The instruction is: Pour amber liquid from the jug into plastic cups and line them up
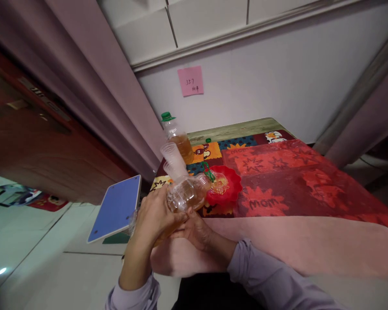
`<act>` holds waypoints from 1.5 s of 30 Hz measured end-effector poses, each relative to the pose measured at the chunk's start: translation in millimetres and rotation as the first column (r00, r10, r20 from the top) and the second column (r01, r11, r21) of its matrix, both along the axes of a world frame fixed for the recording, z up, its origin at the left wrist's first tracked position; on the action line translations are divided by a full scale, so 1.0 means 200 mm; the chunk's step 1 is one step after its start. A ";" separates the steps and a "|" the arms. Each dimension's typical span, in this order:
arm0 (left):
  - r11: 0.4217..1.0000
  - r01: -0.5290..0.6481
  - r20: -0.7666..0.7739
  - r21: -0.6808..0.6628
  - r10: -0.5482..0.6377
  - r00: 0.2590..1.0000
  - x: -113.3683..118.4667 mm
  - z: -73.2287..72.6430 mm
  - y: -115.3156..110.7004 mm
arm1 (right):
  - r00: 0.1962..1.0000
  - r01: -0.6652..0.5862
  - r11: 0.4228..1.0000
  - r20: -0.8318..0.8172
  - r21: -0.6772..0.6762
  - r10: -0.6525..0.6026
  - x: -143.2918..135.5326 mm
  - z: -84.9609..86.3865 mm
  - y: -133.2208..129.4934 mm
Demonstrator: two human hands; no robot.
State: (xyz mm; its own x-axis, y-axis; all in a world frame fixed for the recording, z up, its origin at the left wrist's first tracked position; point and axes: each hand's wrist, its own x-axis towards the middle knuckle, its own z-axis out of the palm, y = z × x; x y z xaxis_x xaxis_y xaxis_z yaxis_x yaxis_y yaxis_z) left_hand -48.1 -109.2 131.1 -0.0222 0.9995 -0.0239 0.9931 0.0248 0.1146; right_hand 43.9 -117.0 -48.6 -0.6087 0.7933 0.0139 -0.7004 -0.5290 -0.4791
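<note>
A clear plastic bottle [186, 193] of amber liquid is held tilted, its mouth pointing right over a red scalloped dish [231, 181]. My left hand [155, 215] wraps round the bottle's body from the left. From below and the right, my right hand [195, 230] grips the same bottle. A clear cup [220, 184] with some amber liquid appears to be in the dish, just under the mouth. Near the bottle's neck is a thin green loop [208, 172]. Whether liquid is flowing I cannot tell. The bottle's lower end is partly hidden by my left hand.
Behind stands a second bottle [183, 146] with a green cap, beside stacked clear cups [174, 161]. A small green cap [208, 140] lies on the patterned tablecloth [278, 172]. A blue-topped stool [118, 206] is at the left. A pink note [190, 81] sticks to the wall.
</note>
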 end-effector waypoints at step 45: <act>1.000 0.003 0.021 0.008 -0.003 1.000 0.00 0.00 -0.01 | 1.000 0.001 1.000 0.008 0.026 -0.001 0.01 0.03 -0.01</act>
